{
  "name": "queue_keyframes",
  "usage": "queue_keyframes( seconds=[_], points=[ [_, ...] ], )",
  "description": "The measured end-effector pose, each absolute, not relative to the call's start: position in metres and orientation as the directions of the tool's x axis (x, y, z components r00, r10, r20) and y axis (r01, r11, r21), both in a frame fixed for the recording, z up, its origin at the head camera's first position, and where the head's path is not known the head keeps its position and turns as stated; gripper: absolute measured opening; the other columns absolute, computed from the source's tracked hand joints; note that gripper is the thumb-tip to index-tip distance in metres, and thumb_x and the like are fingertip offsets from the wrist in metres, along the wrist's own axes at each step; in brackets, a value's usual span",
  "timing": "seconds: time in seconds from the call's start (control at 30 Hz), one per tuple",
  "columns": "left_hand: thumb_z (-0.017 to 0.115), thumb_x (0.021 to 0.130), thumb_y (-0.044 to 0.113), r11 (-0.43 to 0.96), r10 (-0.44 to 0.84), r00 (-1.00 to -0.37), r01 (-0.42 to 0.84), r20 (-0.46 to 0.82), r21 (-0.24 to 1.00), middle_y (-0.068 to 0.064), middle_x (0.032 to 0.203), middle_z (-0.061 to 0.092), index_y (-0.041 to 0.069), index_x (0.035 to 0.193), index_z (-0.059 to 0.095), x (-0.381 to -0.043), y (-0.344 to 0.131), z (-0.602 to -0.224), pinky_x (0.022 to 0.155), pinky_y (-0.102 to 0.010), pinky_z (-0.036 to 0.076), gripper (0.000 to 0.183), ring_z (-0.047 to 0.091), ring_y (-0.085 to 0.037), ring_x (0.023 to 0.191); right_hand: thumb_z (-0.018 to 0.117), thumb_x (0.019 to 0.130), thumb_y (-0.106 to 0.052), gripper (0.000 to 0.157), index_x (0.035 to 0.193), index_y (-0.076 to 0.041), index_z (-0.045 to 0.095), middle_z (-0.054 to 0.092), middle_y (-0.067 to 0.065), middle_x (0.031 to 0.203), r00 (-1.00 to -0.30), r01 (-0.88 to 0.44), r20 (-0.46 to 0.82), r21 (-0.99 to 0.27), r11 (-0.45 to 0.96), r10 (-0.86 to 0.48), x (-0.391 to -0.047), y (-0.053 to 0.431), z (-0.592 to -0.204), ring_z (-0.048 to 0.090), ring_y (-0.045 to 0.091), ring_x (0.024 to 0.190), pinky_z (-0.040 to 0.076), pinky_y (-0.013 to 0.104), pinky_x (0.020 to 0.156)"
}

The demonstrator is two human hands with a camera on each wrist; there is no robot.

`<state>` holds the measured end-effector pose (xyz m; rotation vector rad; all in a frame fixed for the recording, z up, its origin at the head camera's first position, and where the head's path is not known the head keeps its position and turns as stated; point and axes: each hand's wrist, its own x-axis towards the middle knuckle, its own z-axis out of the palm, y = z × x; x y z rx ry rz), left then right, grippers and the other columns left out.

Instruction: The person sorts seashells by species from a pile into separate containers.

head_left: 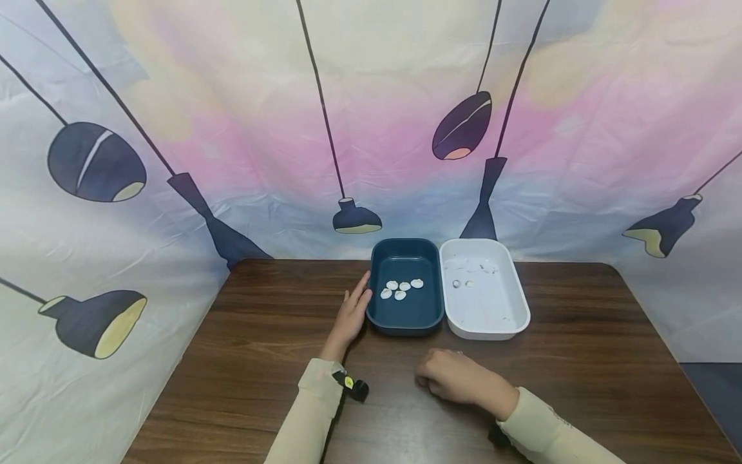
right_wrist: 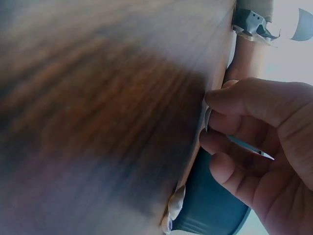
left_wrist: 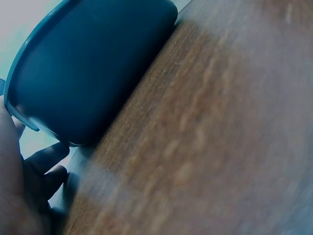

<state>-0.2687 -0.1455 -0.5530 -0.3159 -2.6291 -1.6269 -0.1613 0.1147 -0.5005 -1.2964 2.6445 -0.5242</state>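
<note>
My left hand [head_left: 350, 316] rests against the left side of a dark blue tray [head_left: 406, 325], its fingers stretched along the wall. In the left wrist view, fingers [left_wrist: 49, 156] touch the tray's end near the rim. Several small white shells [head_left: 404, 286] lie inside that tray. My right hand [head_left: 455, 377] is low over the table in front of the trays. In the right wrist view, its thumb and fingers pinch a thin pale shell [right_wrist: 208, 118], mostly hidden by the fingertips. More white shells [right_wrist: 176, 201] lie on the table beyond this hand, largely hidden in the head view.
A white tray [head_left: 485, 316] stands directly right of the blue one, with two small round things [head_left: 462, 283] and dark specks in it. Both trays are at the back of the brown wooden table [head_left: 580, 335]. Behind hangs a patterned cloth [head_left: 394, 116].
</note>
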Motion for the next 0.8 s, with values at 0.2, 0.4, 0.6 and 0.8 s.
queue_keyframes(
  seconds=[0.2, 0.4, 0.6, 0.8],
  points=[
    [0.038, 0.116, 0.037, 0.434, 0.154, -0.979, 0.189, 0.134, 0.881, -0.003, 0.17, 0.035, 0.023, 0.168, 0.032, -0.269, -0.146, -0.553, 0.13, -0.053, -0.003, 0.055, 0.031, -0.032, 0.157, 0.075, 0.083, 0.005, 0.022, 0.081, -0.017, 0.072, 0.063, -0.013, 0.076, -0.597, -0.765, 0.077, -0.353, 0.538, -0.798, -0.164, 0.122, -0.496, 0.06, 0.004, 0.076, 0.056, 0.027, 0.072],
    [0.039, 0.116, 0.038, 0.433, 0.155, -0.979, 0.188, 0.133, 0.882, -0.003, 0.17, 0.035, 0.024, 0.168, 0.033, -0.268, -0.146, -0.553, 0.13, -0.054, -0.002, 0.054, 0.031, -0.032, 0.157, 0.076, 0.081, 0.004, 0.021, 0.082, -0.017, 0.071, 0.063, -0.013, 0.077, -0.597, -0.777, 0.131, -0.34, 0.529, -0.792, -0.168, 0.13, -0.489, 0.06, 0.005, 0.077, 0.055, 0.028, 0.071],
    [0.039, 0.115, 0.04, 0.434, 0.159, -0.978, 0.193, 0.136, 0.88, -0.003, 0.17, 0.035, 0.023, 0.168, 0.032, -0.268, -0.146, -0.552, 0.13, -0.054, -0.002, 0.056, 0.031, -0.033, 0.157, 0.076, 0.084, 0.002, 0.02, 0.082, -0.016, 0.069, 0.059, -0.014, 0.077, -0.618, -0.748, 0.126, -0.396, 0.532, -0.776, -0.172, 0.138, -0.477, 0.053, 0.003, 0.075, 0.052, 0.025, 0.067],
    [0.038, 0.116, 0.037, 0.44, 0.157, -0.979, 0.189, 0.132, 0.878, -0.002, 0.17, 0.035, 0.023, 0.168, 0.032, -0.269, -0.146, -0.551, 0.131, -0.051, -0.002, 0.054, 0.031, -0.031, 0.157, 0.076, 0.081, 0.004, 0.027, 0.076, -0.019, 0.062, 0.055, -0.014, 0.073, -0.626, -0.755, 0.194, -0.393, 0.525, -0.755, -0.178, 0.148, -0.465, 0.048, 0.003, 0.069, 0.048, 0.023, 0.062]
  ],
)
